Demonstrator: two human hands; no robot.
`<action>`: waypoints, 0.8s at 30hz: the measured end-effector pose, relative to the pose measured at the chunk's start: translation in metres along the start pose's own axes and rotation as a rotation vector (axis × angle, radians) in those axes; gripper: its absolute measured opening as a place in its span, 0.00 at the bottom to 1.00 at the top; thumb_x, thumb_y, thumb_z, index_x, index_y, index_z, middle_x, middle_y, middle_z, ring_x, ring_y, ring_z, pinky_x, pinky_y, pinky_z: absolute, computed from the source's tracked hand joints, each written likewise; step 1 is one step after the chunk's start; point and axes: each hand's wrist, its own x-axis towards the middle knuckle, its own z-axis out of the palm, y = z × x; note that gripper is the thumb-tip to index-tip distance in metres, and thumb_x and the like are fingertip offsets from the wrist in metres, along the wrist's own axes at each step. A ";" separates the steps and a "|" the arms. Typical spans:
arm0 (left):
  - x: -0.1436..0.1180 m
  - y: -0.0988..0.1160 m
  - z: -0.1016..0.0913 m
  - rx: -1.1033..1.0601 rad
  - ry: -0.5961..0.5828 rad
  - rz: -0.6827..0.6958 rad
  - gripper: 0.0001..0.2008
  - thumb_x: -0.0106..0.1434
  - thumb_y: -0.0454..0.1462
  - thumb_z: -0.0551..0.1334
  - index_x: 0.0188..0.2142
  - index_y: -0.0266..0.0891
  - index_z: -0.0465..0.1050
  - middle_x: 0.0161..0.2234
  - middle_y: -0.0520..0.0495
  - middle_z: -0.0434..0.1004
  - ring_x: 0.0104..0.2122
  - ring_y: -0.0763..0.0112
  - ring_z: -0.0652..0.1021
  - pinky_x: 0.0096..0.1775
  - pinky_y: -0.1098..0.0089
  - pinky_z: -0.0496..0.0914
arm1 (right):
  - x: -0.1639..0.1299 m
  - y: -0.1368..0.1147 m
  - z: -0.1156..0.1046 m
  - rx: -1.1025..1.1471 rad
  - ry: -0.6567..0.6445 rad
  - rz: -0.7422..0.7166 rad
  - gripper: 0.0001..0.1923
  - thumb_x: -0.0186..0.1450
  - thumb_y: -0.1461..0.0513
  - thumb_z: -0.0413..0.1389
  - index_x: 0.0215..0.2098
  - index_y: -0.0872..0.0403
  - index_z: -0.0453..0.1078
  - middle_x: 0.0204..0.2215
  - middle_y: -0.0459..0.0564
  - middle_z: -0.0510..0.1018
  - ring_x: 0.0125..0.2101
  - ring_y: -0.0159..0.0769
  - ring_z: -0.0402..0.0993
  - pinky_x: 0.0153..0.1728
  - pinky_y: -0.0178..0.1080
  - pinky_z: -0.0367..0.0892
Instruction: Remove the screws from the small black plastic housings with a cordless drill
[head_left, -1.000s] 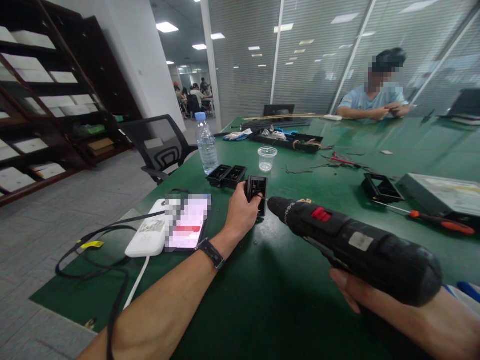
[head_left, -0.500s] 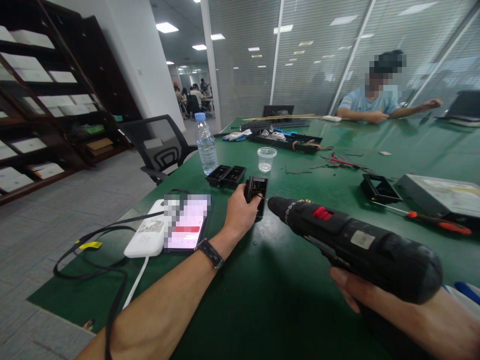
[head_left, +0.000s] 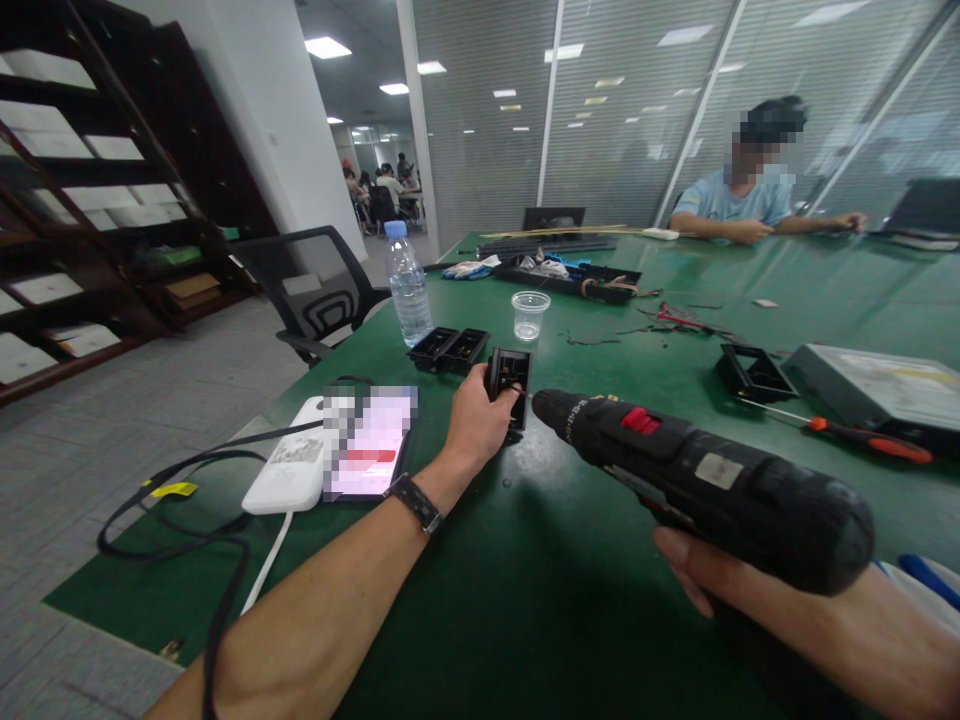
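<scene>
My left hand (head_left: 484, 412) is closed around a black plastic box (head_left: 519, 372), holding it on edge on the green table with its open side turned partly to the right. A black cordless drill (head_left: 697, 480) with a red switch lies level in my right hand (head_left: 780, 600), whose fingers wrap its handle. The drill's thin bit points left at the box's inside, close to my left thumb; whether it touches the box I cannot tell. Two similar black boxes (head_left: 450, 348) lie just behind, by a water bottle (head_left: 409, 290).
A clear plastic cup (head_left: 529, 316) stands beyond the box. At left lie a phone (head_left: 373, 440), a white power bank (head_left: 289, 470) and black cords. To the right are a screwdriver (head_left: 870, 438), a black frame (head_left: 754, 372) and a metal case (head_left: 877, 385). A person (head_left: 739, 205) sits across the table.
The view has shifted slightly. My hands keep their hold on the box and drill, with the bit still pointed into the box. The person opposite has lowered an outstretched hand.
</scene>
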 end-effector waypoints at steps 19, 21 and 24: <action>-0.002 0.004 0.000 -0.009 0.010 0.016 0.16 0.59 0.35 0.64 0.47 0.36 0.69 0.44 0.42 0.79 0.43 0.65 0.78 0.48 0.65 0.70 | -0.003 -0.004 -0.001 -0.033 -0.235 0.130 0.30 0.57 0.34 0.49 0.22 0.49 0.71 0.16 0.48 0.75 0.17 0.37 0.70 0.18 0.37 0.68; -0.002 0.004 0.000 -0.010 0.010 0.013 0.15 0.59 0.35 0.64 0.47 0.36 0.69 0.43 0.42 0.79 0.43 0.65 0.78 0.48 0.65 0.70 | -0.003 -0.005 -0.001 -0.026 -0.218 0.113 0.29 0.56 0.35 0.50 0.24 0.49 0.72 0.15 0.47 0.74 0.16 0.37 0.69 0.17 0.37 0.67; -0.002 0.004 0.000 0.004 0.012 0.023 0.15 0.60 0.36 0.63 0.47 0.36 0.69 0.43 0.42 0.78 0.42 0.65 0.77 0.47 0.66 0.70 | -0.002 -0.003 -0.001 -0.019 -0.206 0.043 0.26 0.57 0.37 0.52 0.21 0.49 0.69 0.15 0.47 0.74 0.17 0.37 0.70 0.18 0.37 0.69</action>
